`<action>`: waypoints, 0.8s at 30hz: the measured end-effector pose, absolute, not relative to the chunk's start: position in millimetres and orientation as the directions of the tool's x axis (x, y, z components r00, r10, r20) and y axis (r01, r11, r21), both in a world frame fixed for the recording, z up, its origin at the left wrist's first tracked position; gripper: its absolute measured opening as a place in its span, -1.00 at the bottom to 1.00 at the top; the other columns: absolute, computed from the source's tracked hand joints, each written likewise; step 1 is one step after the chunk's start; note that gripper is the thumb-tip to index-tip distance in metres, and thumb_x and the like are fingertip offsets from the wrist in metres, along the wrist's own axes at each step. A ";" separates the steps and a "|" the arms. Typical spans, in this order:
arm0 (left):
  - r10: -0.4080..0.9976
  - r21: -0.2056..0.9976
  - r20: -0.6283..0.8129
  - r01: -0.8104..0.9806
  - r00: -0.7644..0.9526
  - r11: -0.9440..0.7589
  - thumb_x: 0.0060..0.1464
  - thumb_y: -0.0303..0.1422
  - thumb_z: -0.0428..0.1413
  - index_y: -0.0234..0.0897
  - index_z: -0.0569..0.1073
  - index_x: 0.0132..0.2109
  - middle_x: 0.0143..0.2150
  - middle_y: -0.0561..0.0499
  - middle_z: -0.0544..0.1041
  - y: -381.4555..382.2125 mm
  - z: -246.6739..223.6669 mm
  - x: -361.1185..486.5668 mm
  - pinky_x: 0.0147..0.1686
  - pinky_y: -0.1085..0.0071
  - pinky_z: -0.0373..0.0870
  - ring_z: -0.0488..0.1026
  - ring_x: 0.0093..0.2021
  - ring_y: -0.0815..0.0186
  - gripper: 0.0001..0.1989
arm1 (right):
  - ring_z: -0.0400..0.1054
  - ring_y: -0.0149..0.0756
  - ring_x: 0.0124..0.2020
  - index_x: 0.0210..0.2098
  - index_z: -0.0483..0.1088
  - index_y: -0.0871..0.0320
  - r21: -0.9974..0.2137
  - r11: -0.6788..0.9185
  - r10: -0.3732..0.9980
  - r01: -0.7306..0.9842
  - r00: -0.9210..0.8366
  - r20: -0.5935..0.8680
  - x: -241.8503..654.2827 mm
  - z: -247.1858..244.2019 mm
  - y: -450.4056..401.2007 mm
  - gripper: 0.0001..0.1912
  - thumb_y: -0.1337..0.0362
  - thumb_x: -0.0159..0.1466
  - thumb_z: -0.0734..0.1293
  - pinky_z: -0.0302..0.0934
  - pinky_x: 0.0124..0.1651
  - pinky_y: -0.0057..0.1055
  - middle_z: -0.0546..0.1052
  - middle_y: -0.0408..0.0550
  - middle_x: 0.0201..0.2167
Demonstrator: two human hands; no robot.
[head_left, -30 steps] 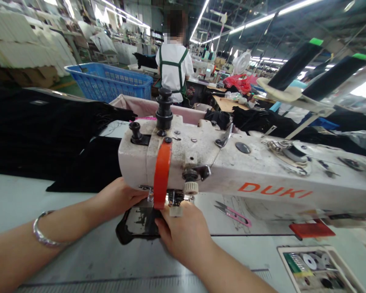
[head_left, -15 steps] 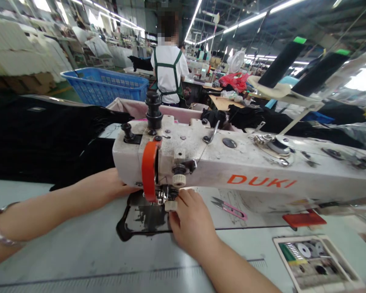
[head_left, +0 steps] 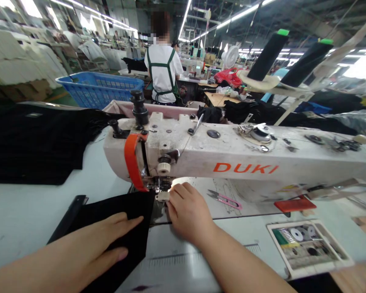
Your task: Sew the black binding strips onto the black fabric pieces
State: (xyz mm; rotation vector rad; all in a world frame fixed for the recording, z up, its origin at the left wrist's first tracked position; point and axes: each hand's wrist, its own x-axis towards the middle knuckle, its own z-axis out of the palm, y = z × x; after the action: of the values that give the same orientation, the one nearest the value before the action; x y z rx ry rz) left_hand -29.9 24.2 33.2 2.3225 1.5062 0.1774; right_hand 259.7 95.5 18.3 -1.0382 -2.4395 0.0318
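Observation:
A piece of black fabric [head_left: 122, 203] lies on the table left of the sewing machine's [head_left: 195, 146] needle area, its right end reaching the presser foot [head_left: 160, 185]. My left hand [head_left: 110, 240] rests on this fabric with fingers stretched out, index finger pointing toward the needle. Beside the small pale block [head_left: 162, 197] at the foot is my right hand [head_left: 187, 209], its fingers curled in. Whatever those fingers grip, if anything, is hidden behind the hand.
Thread snips [head_left: 225, 199] with pink handles lie behind my right hand. A parts tray [head_left: 308, 248] with bobbins is set at the right. Black garments [head_left: 33, 142] are piled at the left. A blue basket [head_left: 100, 87] and a person [head_left: 163, 67] are beyond the machine.
My left hand has come from behind the machine head toward me and now lies on the black fabric, which has appeared left of the foot. The right hand stays by the foot.

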 end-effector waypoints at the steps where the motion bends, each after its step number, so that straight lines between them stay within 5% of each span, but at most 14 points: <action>1: 0.891 0.393 -0.156 0.854 0.427 -0.340 0.28 -0.30 0.09 0.16 0.41 0.37 0.34 0.09 0.51 26.3 33.4 -32.9 0.32 0.10 0.44 0.51 0.30 0.07 -0.46 | 0.35 -0.11 -0.18 -0.27 0.48 0.17 -0.221 0.749 0.649 0.625 -0.623 0.437 260.2 19.3 93.7 -0.82 0.47 0.39 0.27 0.31 -0.08 -0.18 0.54 0.04 -0.27; 5: 0.913 0.374 -0.216 0.893 0.347 -0.251 0.19 -0.50 -0.04 -0.11 0.38 0.40 0.39 0.03 0.46 31.7 42.4 -31.1 0.43 -0.01 0.25 0.44 0.36 0.06 -0.35 | 0.40 -0.15 -0.02 -0.02 0.51 0.17 -0.274 0.860 0.509 0.431 -0.761 0.402 257.2 22.5 81.4 -0.78 0.39 0.38 0.30 0.29 0.02 -0.20 0.62 0.01 -0.05; 9: 0.926 0.141 -0.135 0.932 0.354 -0.335 0.30 -0.37 -0.13 -0.13 0.46 0.33 0.23 -0.07 0.61 37.9 63.8 -7.1 0.19 -0.03 0.57 0.63 0.14 -0.01 -0.46 | 0.40 -0.10 0.01 0.00 0.54 0.15 -0.279 0.814 0.579 0.509 -0.746 0.329 250.0 24.9 68.9 -0.75 0.19 0.52 0.27 0.25 -0.01 -0.11 0.62 -0.02 0.06; 12: 0.872 0.003 -0.149 0.882 0.466 -0.471 0.29 -0.33 -0.09 -0.09 0.63 0.04 0.00 -0.10 0.71 48.5 80.0 12.8 -0.05 -0.04 0.68 0.69 -0.08 -0.04 -0.59 | 0.40 -0.08 0.00 -0.01 0.55 0.17 -0.279 0.798 0.601 0.535 -0.742 0.298 248.5 25.4 64.2 -0.71 0.09 0.51 0.31 0.25 -0.04 -0.09 0.62 -0.04 0.06; 14: 0.810 -0.020 -0.131 0.815 0.572 -0.579 0.18 -0.47 -0.07 -0.13 0.67 -0.12 0.02 -0.14 0.70 55.4 86.1 22.2 0.05 -0.17 0.62 0.66 0.03 -0.11 -0.59 | 0.39 -0.08 -0.03 -0.03 0.55 0.17 -0.280 0.793 0.608 0.542 -0.736 0.298 248.8 24.5 62.8 -0.71 0.08 0.48 0.35 0.24 -0.06 -0.09 0.62 -0.06 0.05; 18: 0.704 0.081 -0.134 0.716 0.697 -0.694 0.00 -0.61 -0.08 -0.24 0.64 0.07 0.31 -0.19 0.53 63.0 85.4 32.0 0.26 -0.13 0.49 0.47 0.33 -0.06 -0.41 | 0.38 -0.09 -0.07 -0.15 0.55 0.14 -0.266 0.790 0.614 0.553 -0.713 0.340 248.2 22.4 61.6 -0.74 0.06 0.45 0.38 0.23 -0.10 -0.10 0.63 -0.12 -0.09; 24: 0.725 0.054 -0.163 0.740 0.669 -0.671 0.02 -0.58 -0.05 -0.36 0.48 0.31 0.39 -0.23 0.42 50.9 66.1 40.1 0.32 -0.06 0.43 0.42 0.37 -0.03 -0.31 | 0.40 -0.11 -0.06 -0.12 0.54 0.13 -0.284 0.779 0.626 0.559 -0.692 0.358 246.1 23.7 61.0 -0.77 0.10 0.44 0.39 0.23 -0.09 -0.12 0.62 -0.11 -0.11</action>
State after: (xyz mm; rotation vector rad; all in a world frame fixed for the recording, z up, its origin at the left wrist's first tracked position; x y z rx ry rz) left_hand 40.1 50.9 66.1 2.7632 1.2174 -0.1929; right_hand 246.1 61.0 23.7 -0.8927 -2.5321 0.2107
